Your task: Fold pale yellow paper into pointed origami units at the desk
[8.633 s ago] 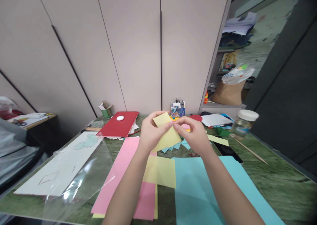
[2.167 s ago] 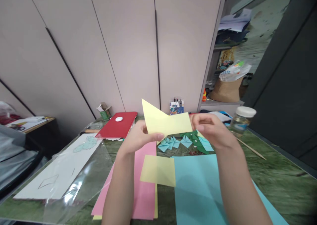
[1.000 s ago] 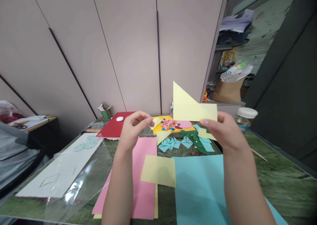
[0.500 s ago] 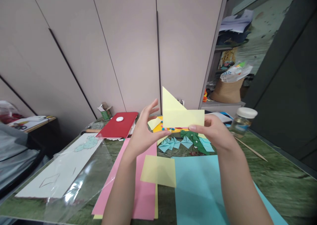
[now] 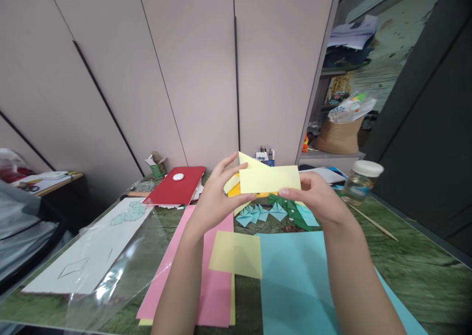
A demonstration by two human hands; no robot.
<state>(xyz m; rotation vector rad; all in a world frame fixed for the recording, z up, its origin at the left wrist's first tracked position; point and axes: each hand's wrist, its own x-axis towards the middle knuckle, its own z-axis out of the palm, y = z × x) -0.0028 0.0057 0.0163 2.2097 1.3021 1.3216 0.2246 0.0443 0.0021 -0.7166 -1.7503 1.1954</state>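
A folded sheet of pale yellow paper [image 5: 271, 179] is held up above the table, with a pointed flap showing over its upper left edge. My right hand [image 5: 319, 197] pinches its lower right corner, thumb in front and the other fingers behind. At the left end is my left hand [image 5: 217, 190], its upper fingers against the flap and its thumb along the lower left corner. Below my hands, a flat yellow paper piece [image 5: 236, 254] lies across the pink sheets [image 5: 214, 295] and the blue sheets [image 5: 295, 281].
Behind my hands are several small blue folded papers [image 5: 277, 211] and a green cutout [image 5: 297, 217]. A red folder [image 5: 177, 185] lies at the back left, near white drawing paper [image 5: 88, 246] under clear plastic. A lidded jar [image 5: 361, 182] and a wooden stick [image 5: 376, 223] are on the right.
The yellow paper has moved slightly down and left. Its pointed flap shows much shorter, tipped back, and my left fingers have closed in on it. My right hand keeps its pinch.
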